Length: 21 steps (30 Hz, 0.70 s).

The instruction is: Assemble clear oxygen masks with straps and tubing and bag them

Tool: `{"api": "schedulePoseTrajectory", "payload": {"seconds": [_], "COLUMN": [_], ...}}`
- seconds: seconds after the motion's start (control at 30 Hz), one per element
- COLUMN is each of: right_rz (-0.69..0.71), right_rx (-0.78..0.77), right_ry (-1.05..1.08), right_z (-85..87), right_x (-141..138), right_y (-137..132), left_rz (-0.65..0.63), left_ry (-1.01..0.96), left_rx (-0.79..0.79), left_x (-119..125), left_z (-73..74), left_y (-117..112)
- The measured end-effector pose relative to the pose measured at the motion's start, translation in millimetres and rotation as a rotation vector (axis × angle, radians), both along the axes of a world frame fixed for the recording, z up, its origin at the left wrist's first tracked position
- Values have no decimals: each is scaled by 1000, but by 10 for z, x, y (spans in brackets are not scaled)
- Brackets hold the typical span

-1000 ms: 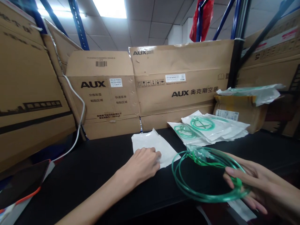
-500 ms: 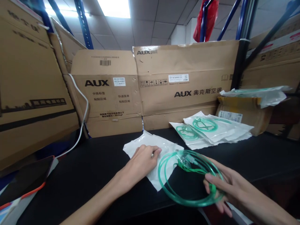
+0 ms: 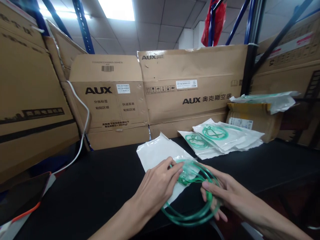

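A coil of clear green tubing hangs over the table's front part, with a clear plastic piece and a green strap at its far side. My right hand is closed round the coil's right side, thumb on top and the lower fingers loose. My left hand has its fingers pinched together on the coil's upper left part; the fingertips partly hide what they grip. Beneath the left hand and the coil lies a white pouch with a clear film side, flat on the black table.
Several white pouches with green tubing are stacked at the back right, beside a brown carton with another pouch on top. Cardboard panels stand along the back. A white cable and an orange-edged device are at left.
My left hand has moved from the pouch onto the tubing coil. My right hand has brought the coil leftward, closer to the left hand and over the pouch. The view has shifted slightly.
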State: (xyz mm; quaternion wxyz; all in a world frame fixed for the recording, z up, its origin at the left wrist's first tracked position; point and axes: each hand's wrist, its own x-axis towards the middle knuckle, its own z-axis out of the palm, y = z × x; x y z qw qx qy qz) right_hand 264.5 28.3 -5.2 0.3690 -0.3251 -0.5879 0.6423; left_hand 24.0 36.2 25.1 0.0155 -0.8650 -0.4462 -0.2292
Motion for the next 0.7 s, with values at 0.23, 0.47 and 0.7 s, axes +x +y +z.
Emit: {"api": "schedulePoseTrajectory", "payload": {"seconds": [0.23, 0.47, 0.7], "right_rz": [-175, -268, -129], "right_rx": [-38, -252, -67], "right_ry": [28, 231, 110], "right_z": [17, -41, -81], "right_x": [-218, -49, -78], "right_y": [57, -168, -138], "left_rz": [-3, 127, 7], "left_ry": [-52, -80, -98], "left_rx": [-58, -67, 7], "left_x": [33, 41, 90], "left_z": [-13, -67, -217], "left_y": [-47, -125, -141]}}
